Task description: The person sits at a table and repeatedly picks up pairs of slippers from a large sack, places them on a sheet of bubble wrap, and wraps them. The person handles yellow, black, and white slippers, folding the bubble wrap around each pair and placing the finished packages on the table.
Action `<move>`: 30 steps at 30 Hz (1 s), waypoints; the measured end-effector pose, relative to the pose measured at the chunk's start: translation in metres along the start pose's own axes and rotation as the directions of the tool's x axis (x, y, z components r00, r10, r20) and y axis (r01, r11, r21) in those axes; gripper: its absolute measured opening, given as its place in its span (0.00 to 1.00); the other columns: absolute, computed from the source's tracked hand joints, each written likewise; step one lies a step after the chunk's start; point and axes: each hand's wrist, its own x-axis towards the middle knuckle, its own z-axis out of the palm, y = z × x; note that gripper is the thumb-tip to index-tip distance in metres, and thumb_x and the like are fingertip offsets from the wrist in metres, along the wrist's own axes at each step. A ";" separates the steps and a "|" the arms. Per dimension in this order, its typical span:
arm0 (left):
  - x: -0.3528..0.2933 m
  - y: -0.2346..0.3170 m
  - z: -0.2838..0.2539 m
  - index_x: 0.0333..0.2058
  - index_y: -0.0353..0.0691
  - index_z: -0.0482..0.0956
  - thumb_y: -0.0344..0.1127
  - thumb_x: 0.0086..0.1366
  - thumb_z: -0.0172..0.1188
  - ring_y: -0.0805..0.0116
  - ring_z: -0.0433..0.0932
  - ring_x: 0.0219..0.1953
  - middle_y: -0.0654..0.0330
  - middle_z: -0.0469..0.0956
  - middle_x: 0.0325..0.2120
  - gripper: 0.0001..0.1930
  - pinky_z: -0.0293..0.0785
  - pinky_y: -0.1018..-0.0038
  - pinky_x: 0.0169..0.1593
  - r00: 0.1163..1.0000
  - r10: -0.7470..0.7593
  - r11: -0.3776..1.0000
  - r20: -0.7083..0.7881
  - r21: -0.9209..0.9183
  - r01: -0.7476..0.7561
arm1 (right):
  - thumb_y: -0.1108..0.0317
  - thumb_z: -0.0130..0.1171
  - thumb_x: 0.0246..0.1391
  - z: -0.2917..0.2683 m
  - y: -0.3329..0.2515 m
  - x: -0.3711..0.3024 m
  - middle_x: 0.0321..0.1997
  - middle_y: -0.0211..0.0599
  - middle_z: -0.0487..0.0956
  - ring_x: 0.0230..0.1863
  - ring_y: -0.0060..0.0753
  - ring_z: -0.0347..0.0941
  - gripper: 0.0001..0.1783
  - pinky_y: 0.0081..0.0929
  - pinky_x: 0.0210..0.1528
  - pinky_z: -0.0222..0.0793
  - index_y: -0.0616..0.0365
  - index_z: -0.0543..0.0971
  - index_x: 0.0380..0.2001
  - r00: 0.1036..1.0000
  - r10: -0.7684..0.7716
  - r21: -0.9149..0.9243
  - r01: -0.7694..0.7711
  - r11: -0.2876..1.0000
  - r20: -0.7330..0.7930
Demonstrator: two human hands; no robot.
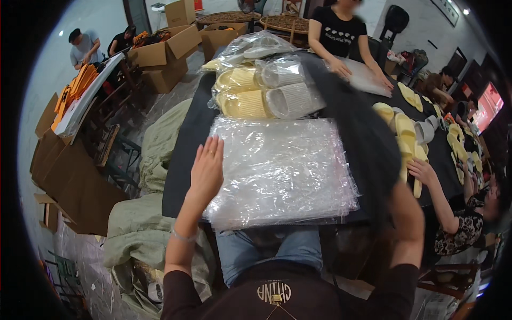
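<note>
1. The left hand is laid flat and open, fingers spread, on the left edge of the stack of clear plastic bags; nothing is clasped in it.
2. The right hand cannot be made out: the right forearm is raised just right of the stack and its end is lost behind a dark blur, so its grip cannot be told.
3. The stack is spread on the near end of a long table covered in black cloth, directly in front of the seated person.
4. Just beyond the stack, one bagged bundle of pale yellow slippers is seen; about two pairs show through the wrapping, though an exact count cannot be given.
5. To the right of the stack, many loose yellow slippers are scattered along the table, too many and too overlapped to be counted.
6. Beyond the stack, at the table's far end, one person in a black shirt is bent over a clear sheet; right of the stack, another person's hand is placed on a slipper.
7. Left of the stack, green sacks are heaped on the floor, and further left flattened cartons and about four open cardboard boxes are stood.
</note>
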 end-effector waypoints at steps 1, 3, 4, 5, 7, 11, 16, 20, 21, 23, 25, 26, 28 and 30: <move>0.002 -0.017 0.016 0.58 0.29 0.61 0.27 0.62 0.47 0.50 0.57 0.64 0.43 0.60 0.60 0.25 0.53 0.58 0.65 1.000 -0.007 0.999 -0.020 0.053 0.008 | 0.68 0.60 0.41 0.044 -0.044 -0.007 0.31 0.59 0.76 0.37 0.59 0.74 0.10 0.41 0.41 0.68 0.64 0.74 0.25 0.995 -0.029 0.096 0.019 0.995 0.100; 0.037 0.004 0.032 0.60 0.30 0.60 0.28 0.61 0.45 0.52 0.55 0.66 0.45 0.59 0.62 0.27 0.50 0.61 0.67 0.998 0.042 0.991 0.054 -0.128 -0.035 | 0.68 0.60 0.41 0.093 -0.095 -0.027 0.30 0.60 0.76 0.36 0.59 0.74 0.10 0.42 0.39 0.69 0.64 0.74 0.25 0.973 -0.037 0.145 0.004 0.989 0.229; 0.038 0.005 0.034 0.60 0.30 0.60 0.28 0.61 0.45 0.52 0.55 0.66 0.45 0.59 0.62 0.27 0.50 0.61 0.67 0.994 0.037 0.984 0.100 -0.180 -0.019 | 0.68 0.60 0.41 0.128 -0.112 -0.044 0.30 0.60 0.76 0.35 0.60 0.74 0.10 0.42 0.38 0.69 0.64 0.74 0.24 0.957 -0.032 0.196 -0.027 0.980 0.290; 0.037 0.006 0.039 0.60 0.30 0.60 0.29 0.61 0.45 0.53 0.55 0.66 0.45 0.59 0.62 0.27 0.49 0.61 0.67 0.992 0.041 0.984 0.122 -0.175 -0.019 | 0.68 0.60 0.40 0.161 -0.122 -0.060 0.29 0.60 0.76 0.35 0.60 0.74 0.10 0.43 0.37 0.69 0.64 0.74 0.24 0.938 -0.008 0.232 -0.077 0.970 0.346; 0.026 0.004 0.048 0.60 0.31 0.60 0.29 0.62 0.44 0.53 0.54 0.66 0.45 0.58 0.62 0.27 0.49 0.61 0.67 0.989 0.044 0.998 0.142 -0.057 -0.037 | 0.76 0.56 0.38 0.206 -0.134 -0.090 0.31 0.57 0.74 0.37 0.59 0.71 0.05 0.45 0.35 0.69 0.63 0.74 0.23 0.833 0.131 0.268 -0.316 0.910 0.537; -0.003 0.007 0.048 0.61 0.33 0.59 0.31 0.63 0.43 0.54 0.53 0.67 0.46 0.57 0.63 0.27 0.48 0.60 0.67 0.984 0.006 0.976 0.180 0.213 -0.045 | 0.71 0.58 0.35 0.237 -0.118 -0.156 0.25 0.46 0.75 0.34 0.54 0.73 0.06 0.45 0.32 0.71 0.60 0.74 0.21 0.826 0.122 0.037 -0.171 0.985 0.550; 0.015 0.008 0.075 0.62 0.34 0.59 0.33 0.64 0.41 0.55 0.52 0.68 0.46 0.56 0.64 0.27 0.47 0.60 0.67 0.997 0.073 0.704 -0.013 0.708 -0.043 | 0.71 0.57 0.32 0.219 -0.088 -0.172 0.26 0.41 0.76 0.35 0.47 0.73 0.06 0.42 0.34 0.71 0.58 0.73 0.19 0.848 0.073 -0.081 -0.035 0.996 0.525; 0.029 -0.061 0.173 0.65 0.42 0.53 0.44 0.66 0.39 0.57 0.49 0.69 0.50 0.51 0.66 0.30 0.44 0.56 0.67 0.959 0.149 0.849 -0.240 0.528 0.000 | 0.70 0.57 0.33 0.181 -0.059 -0.160 0.27 0.40 0.76 0.36 0.46 0.73 0.06 0.42 0.34 0.72 0.59 0.73 0.20 0.829 0.135 -0.211 -0.021 0.977 0.543; 0.033 -0.057 0.169 0.66 0.43 0.50 0.46 0.66 0.41 0.57 0.47 0.69 0.51 0.49 0.67 0.32 0.43 0.54 0.67 0.986 0.086 0.851 -0.145 0.526 0.003 | 0.70 0.57 0.33 0.170 -0.049 -0.158 0.27 0.40 0.76 0.36 0.45 0.73 0.06 0.42 0.34 0.72 0.58 0.73 0.20 0.831 0.131 -0.243 0.005 0.970 0.540; 0.036 -0.031 0.141 0.67 0.40 0.48 0.50 0.66 0.42 0.56 0.45 0.70 0.52 0.46 0.68 0.35 0.43 0.53 0.67 0.988 -0.105 0.989 0.117 0.114 0.092 | 0.70 0.58 0.33 0.144 -0.032 -0.152 0.29 0.41 0.77 0.37 0.46 0.72 0.07 0.43 0.35 0.72 0.59 0.74 0.21 0.835 0.215 -0.353 -0.026 0.935 0.507; 0.040 -0.011 0.107 0.66 0.33 0.46 0.64 0.61 0.46 0.55 0.43 0.70 0.50 0.44 0.68 0.46 0.43 0.53 0.67 0.966 -0.166 0.986 0.200 0.018 0.166 | 0.71 0.59 0.34 0.123 -0.013 -0.148 0.29 0.41 0.78 0.38 0.46 0.73 0.06 0.40 0.37 0.73 0.60 0.75 0.20 0.840 0.268 -0.426 -0.048 0.903 0.472; 0.040 -0.008 0.103 0.66 0.33 0.47 0.64 0.61 0.46 0.54 0.43 0.70 0.49 0.44 0.68 0.46 0.43 0.52 0.67 0.966 -0.177 0.983 0.191 -0.005 0.181 | 0.72 0.58 0.34 0.114 -0.008 -0.146 0.29 0.42 0.78 0.38 0.47 0.73 0.06 0.41 0.37 0.73 0.60 0.75 0.20 0.849 0.279 -0.443 -0.060 0.895 0.449; 0.039 -0.005 0.097 0.65 0.33 0.48 0.65 0.61 0.46 0.54 0.43 0.70 0.48 0.44 0.68 0.46 0.44 0.52 0.67 0.964 -0.190 0.979 0.184 -0.036 0.199 | 0.72 0.58 0.35 0.098 -0.002 -0.145 0.30 0.44 0.78 0.39 0.49 0.72 0.06 0.44 0.39 0.72 0.62 0.74 0.20 0.851 0.321 -0.478 -0.095 0.873 0.417; 0.039 -0.005 0.096 0.65 0.32 0.48 0.66 0.61 0.46 0.53 0.43 0.70 0.48 0.44 0.68 0.47 0.44 0.51 0.66 0.964 -0.195 0.977 0.183 -0.048 0.207 | 0.71 0.59 0.36 0.086 0.003 -0.146 0.30 0.44 0.78 0.39 0.49 0.72 0.07 0.44 0.40 0.71 0.63 0.74 0.21 0.857 0.369 -0.508 -0.151 0.848 0.360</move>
